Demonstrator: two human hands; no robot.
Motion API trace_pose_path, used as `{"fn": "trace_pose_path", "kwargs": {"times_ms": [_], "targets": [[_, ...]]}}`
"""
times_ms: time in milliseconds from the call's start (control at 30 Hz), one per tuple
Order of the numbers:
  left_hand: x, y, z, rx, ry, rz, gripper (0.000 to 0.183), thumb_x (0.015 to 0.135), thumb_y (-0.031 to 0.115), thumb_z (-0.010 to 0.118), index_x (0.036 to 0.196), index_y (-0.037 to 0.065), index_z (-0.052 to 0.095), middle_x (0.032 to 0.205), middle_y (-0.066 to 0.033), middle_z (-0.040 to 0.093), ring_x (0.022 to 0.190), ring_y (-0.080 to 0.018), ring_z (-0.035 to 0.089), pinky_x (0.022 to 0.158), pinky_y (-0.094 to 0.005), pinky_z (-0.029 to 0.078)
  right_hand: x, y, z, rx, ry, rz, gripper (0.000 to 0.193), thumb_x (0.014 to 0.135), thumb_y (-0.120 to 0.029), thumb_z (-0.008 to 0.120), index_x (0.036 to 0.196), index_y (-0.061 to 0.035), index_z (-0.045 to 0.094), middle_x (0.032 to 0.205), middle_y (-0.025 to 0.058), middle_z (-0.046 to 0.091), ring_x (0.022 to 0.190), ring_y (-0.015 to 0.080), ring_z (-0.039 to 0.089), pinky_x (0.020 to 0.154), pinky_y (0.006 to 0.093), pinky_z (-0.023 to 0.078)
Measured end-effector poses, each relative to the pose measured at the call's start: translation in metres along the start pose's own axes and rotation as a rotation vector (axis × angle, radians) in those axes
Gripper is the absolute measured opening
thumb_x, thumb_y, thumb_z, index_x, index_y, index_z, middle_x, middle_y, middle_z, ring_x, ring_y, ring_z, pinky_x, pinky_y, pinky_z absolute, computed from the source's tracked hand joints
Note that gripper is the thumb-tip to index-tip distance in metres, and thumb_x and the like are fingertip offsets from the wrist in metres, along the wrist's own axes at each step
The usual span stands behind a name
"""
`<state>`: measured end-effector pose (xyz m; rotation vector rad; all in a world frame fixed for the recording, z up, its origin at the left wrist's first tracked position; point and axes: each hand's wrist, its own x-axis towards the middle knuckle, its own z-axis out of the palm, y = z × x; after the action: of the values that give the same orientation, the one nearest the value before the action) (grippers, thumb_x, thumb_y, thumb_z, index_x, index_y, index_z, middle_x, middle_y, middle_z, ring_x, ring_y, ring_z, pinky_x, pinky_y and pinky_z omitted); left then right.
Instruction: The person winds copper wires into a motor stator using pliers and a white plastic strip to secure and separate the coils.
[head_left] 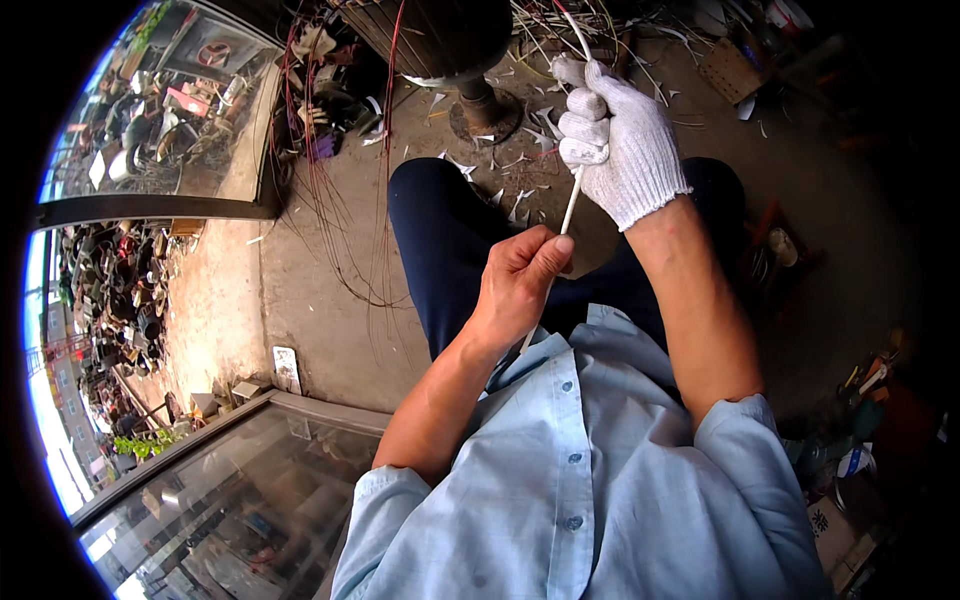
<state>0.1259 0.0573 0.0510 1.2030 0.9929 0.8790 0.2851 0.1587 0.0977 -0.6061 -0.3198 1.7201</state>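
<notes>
A thin white cable [572, 203] runs slantwise between my two hands over my lap. My bare left hand [518, 280] is closed round its lower part, thumb lying along it, and the cable's tail drops below the hand toward my shirt. Higher up and to the right, my right hand [620, 140], in a white knitted glove, is wrapped in a fist round the same cable. Above the glove the cable carries on to the top edge of the view, where its far end is cut off.
Ahead stands a dark ribbed drum-like body on a metal post [484, 105]. Pale sheath scraps [545, 125] litter the floor around it. Long red wires [320, 220] hang and trail at left. A glass-paned door frame [160, 212] and scrap heap [115, 300] lie beyond. At upper right is a brown board [735, 70].
</notes>
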Motion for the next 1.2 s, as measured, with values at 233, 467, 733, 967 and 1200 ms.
{"fn": "trace_pose_path", "kwargs": {"times_ms": [233, 467, 733, 967, 1200], "targets": [[0.017, -0.002, -0.001, -0.032, -0.007, -0.027, 0.036, 0.099, 0.033, 0.061, 0.079, 0.003, 0.061, 0.064, 0.003, 0.051, 0.057, -0.005, 0.04, 0.051, -0.023, 0.031, 0.001, -0.009, 0.007, -0.126, -0.012, 0.012, 0.021, 0.101, -0.024, 0.052, 0.097, -0.0051, 0.062, 0.06, -0.0057, 0.042, 0.043, 0.0054, 0.031, 0.038, 0.0208, 0.026], [0.02, 0.001, 0.005, -0.006, 0.004, 0.005, 0.037, 0.099, 0.032, 0.061, 0.079, 0.002, 0.061, 0.063, 0.0036, 0.05, 0.057, -0.005, 0.041, 0.052, -0.0229, 0.031, -0.005, -0.003, 0.01, -0.128, 0.032, 0.034, 0.024, 0.102, -0.02, 0.049, 0.103, -0.0001, 0.061, 0.059, -0.005, 0.039, 0.044, 0.0052, 0.031, 0.038, 0.0197, 0.027], [0.023, 0.004, 0.008, 0.043, 0.001, 0.0, 0.035, 0.099, 0.031, 0.06, 0.079, 0.002, 0.062, 0.064, 0.0039, 0.05, 0.059, -0.0046, 0.04, 0.054, -0.0232, 0.032, -0.007, -0.003, 0.003, -0.05, 0.02, 0.058, 0.019, 0.1, -0.022, 0.055, 0.098, -0.0044, 0.063, 0.059, -0.004, 0.043, 0.044, 0.0059, 0.035, 0.039, 0.0214, 0.029], [0.016, -0.006, 0.011, 0.066, 0.007, 0.019, 0.038, 0.098, 0.033, 0.061, 0.078, 0.001, 0.059, 0.065, 0.002, 0.05, 0.062, -0.0069, 0.041, 0.055, -0.0262, 0.035, -0.008, 0.0, 0.004, -0.196, 0.041, 0.152, 0.027, 0.096, -0.028, 0.063, 0.098, -0.0014, 0.063, 0.055, -0.0079, 0.04, 0.04, 0.0028, 0.032, 0.034, 0.0194, 0.026], [0.014, 0.0, 0.005, 0.061, 0.053, 0.023, 0.04, 0.098, 0.033, 0.061, 0.074, 0.002, 0.057, 0.063, 0.0023, 0.048, 0.061, -0.0063, 0.04, 0.054, -0.0263, 0.034, 0.065, -0.047, 0.024, -0.194, -0.017, 0.043, 0.026, 0.096, -0.031, 0.061, 0.084, -0.0074, 0.058, 0.054, -0.006, 0.045, 0.037, 0.0052, 0.039, 0.033, 0.0192, 0.029]]}}
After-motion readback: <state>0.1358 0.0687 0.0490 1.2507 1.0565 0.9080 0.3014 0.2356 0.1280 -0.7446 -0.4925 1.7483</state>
